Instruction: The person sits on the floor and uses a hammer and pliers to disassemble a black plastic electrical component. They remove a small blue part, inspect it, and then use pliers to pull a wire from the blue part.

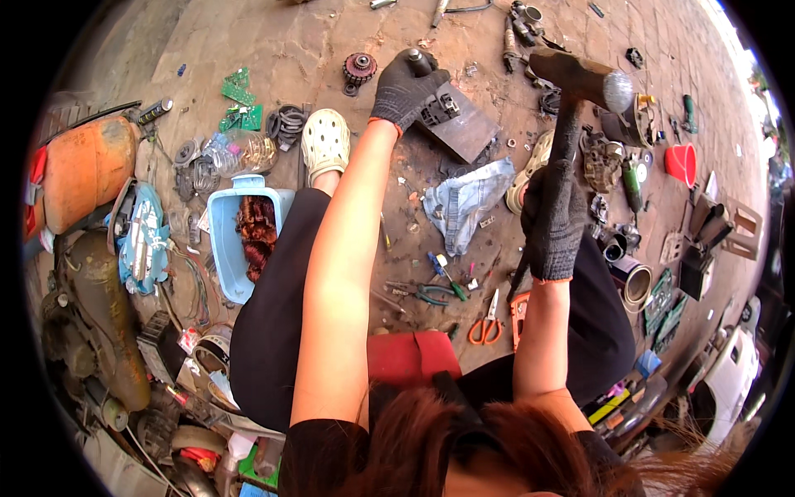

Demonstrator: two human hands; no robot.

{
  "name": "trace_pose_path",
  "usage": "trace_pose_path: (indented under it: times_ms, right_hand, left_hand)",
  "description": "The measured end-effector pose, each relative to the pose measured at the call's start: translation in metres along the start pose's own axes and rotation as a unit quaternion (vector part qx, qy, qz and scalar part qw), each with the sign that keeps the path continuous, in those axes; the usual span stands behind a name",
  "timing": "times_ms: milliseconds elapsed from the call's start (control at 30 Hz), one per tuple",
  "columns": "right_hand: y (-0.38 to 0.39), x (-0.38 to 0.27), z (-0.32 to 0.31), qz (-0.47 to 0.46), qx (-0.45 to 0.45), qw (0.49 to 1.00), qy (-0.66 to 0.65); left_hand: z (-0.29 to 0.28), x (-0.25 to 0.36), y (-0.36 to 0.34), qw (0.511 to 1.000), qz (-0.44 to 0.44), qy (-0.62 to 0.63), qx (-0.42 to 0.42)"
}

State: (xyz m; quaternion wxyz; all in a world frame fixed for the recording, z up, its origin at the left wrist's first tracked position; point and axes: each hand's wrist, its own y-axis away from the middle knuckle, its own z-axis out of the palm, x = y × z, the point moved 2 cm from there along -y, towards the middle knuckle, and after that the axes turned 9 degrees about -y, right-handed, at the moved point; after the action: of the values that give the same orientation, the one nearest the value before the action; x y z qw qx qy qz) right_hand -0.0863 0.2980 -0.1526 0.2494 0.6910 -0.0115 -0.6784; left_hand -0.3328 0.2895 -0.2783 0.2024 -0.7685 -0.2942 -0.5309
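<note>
My left hand [406,93], in a dark glove, is closed around a short metal rod [421,61], perhaps a chisel or punch; its round end shows above the fist and its lower end is hidden. Beside that fist lies a flat dark metal block [465,131] with a small dark slotted metal part [440,108] on it, near or touching the fingers. My gloved right hand [553,224] grips the handle of a hammer [580,79]. The hammer's worn head is raised to the right of the block, apart from the rod.
A denim rag [470,203] lies between my feet. Nearer are orange-handled scissors [487,323], pliers [435,294] and a screwdriver [447,277]. A blue tub [224,244] with copper-coloured coils stands left. A toothed rotor [359,69] lies ahead; a red bucket [681,164] is right.
</note>
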Motion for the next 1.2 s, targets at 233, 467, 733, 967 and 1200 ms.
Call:
trace_pose_path:
  times_ms: [233, 467, 733, 967, 1200]
  right_hand:
    - [-0.017, 0.114, -0.034, -0.060, 0.086, 0.927, 0.360]
    - [0.013, 0.233, -0.062, 0.105, 0.125, 0.857, 0.489]
    - [-0.021, 0.194, -0.024, -0.107, 0.084, 0.876, 0.463]
    - [-0.174, 0.181, 0.065, -0.315, -0.147, 0.824, 0.447]
    - [-0.185, 0.184, 0.054, 0.064, -0.174, 0.982, -0.039]
  left_hand:
    - [-0.039, -0.025, 0.055, 0.909, -0.195, 0.287, 0.232]
    - [-0.022, -0.119, 0.118, 0.949, -0.263, 0.091, 0.145]
    - [-0.028, -0.126, 0.150, 0.837, -0.392, 0.281, 0.258]
    - [-0.032, -0.129, 0.158, 0.757, -0.404, 0.484, 0.168]
    - [-0.025, -0.107, 0.155, 0.706, -0.403, 0.557, 0.172]
